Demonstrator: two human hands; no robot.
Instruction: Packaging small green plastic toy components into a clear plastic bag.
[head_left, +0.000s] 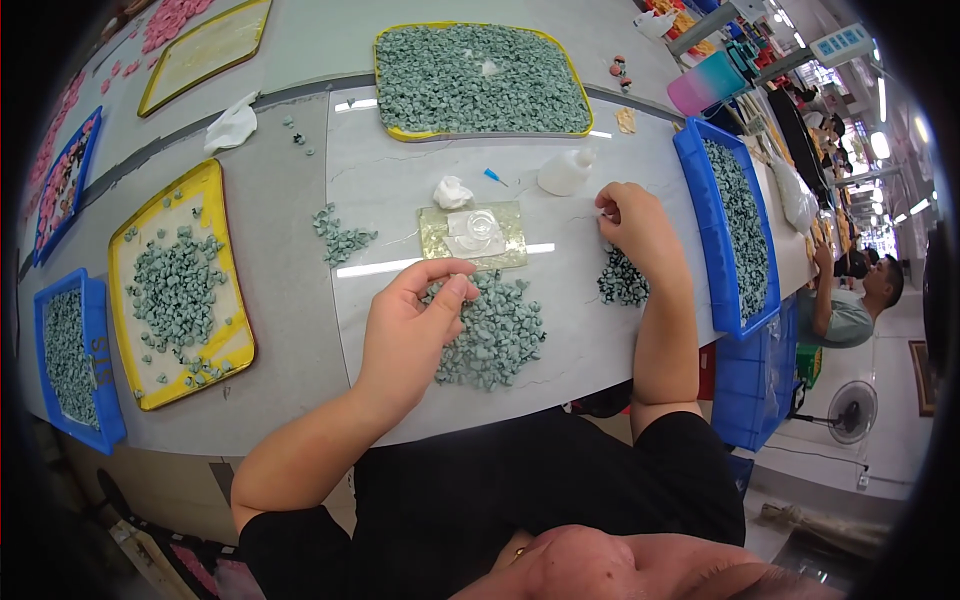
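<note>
My left hand (415, 315) is pinched, thumb against index finger, over the left side of a pile of small grey-green pieces (497, 335). Whatever sits between those fingertips is too small to make out. My right hand (635, 230) hovers with fingers curled together above a smaller, darker green heap (622, 280); its fingertips hide anything they hold. Between the hands, a yellowish mat (510, 222) carries a clear round shallow dish (474, 231). Behind it are a crumpled white tissue (453, 192), a blue dispensing tip (494, 176) and a white squeeze bottle (567, 172).
A yellow-rimmed tray (485, 135) full of green pieces lies at the back. Another yellow tray (240, 330) and a blue bin (112, 415) stand left. At right are a blue bin (700, 240) and a pink-teal bottle (705, 85). Loose pieces (342, 237) lie left of the mat.
</note>
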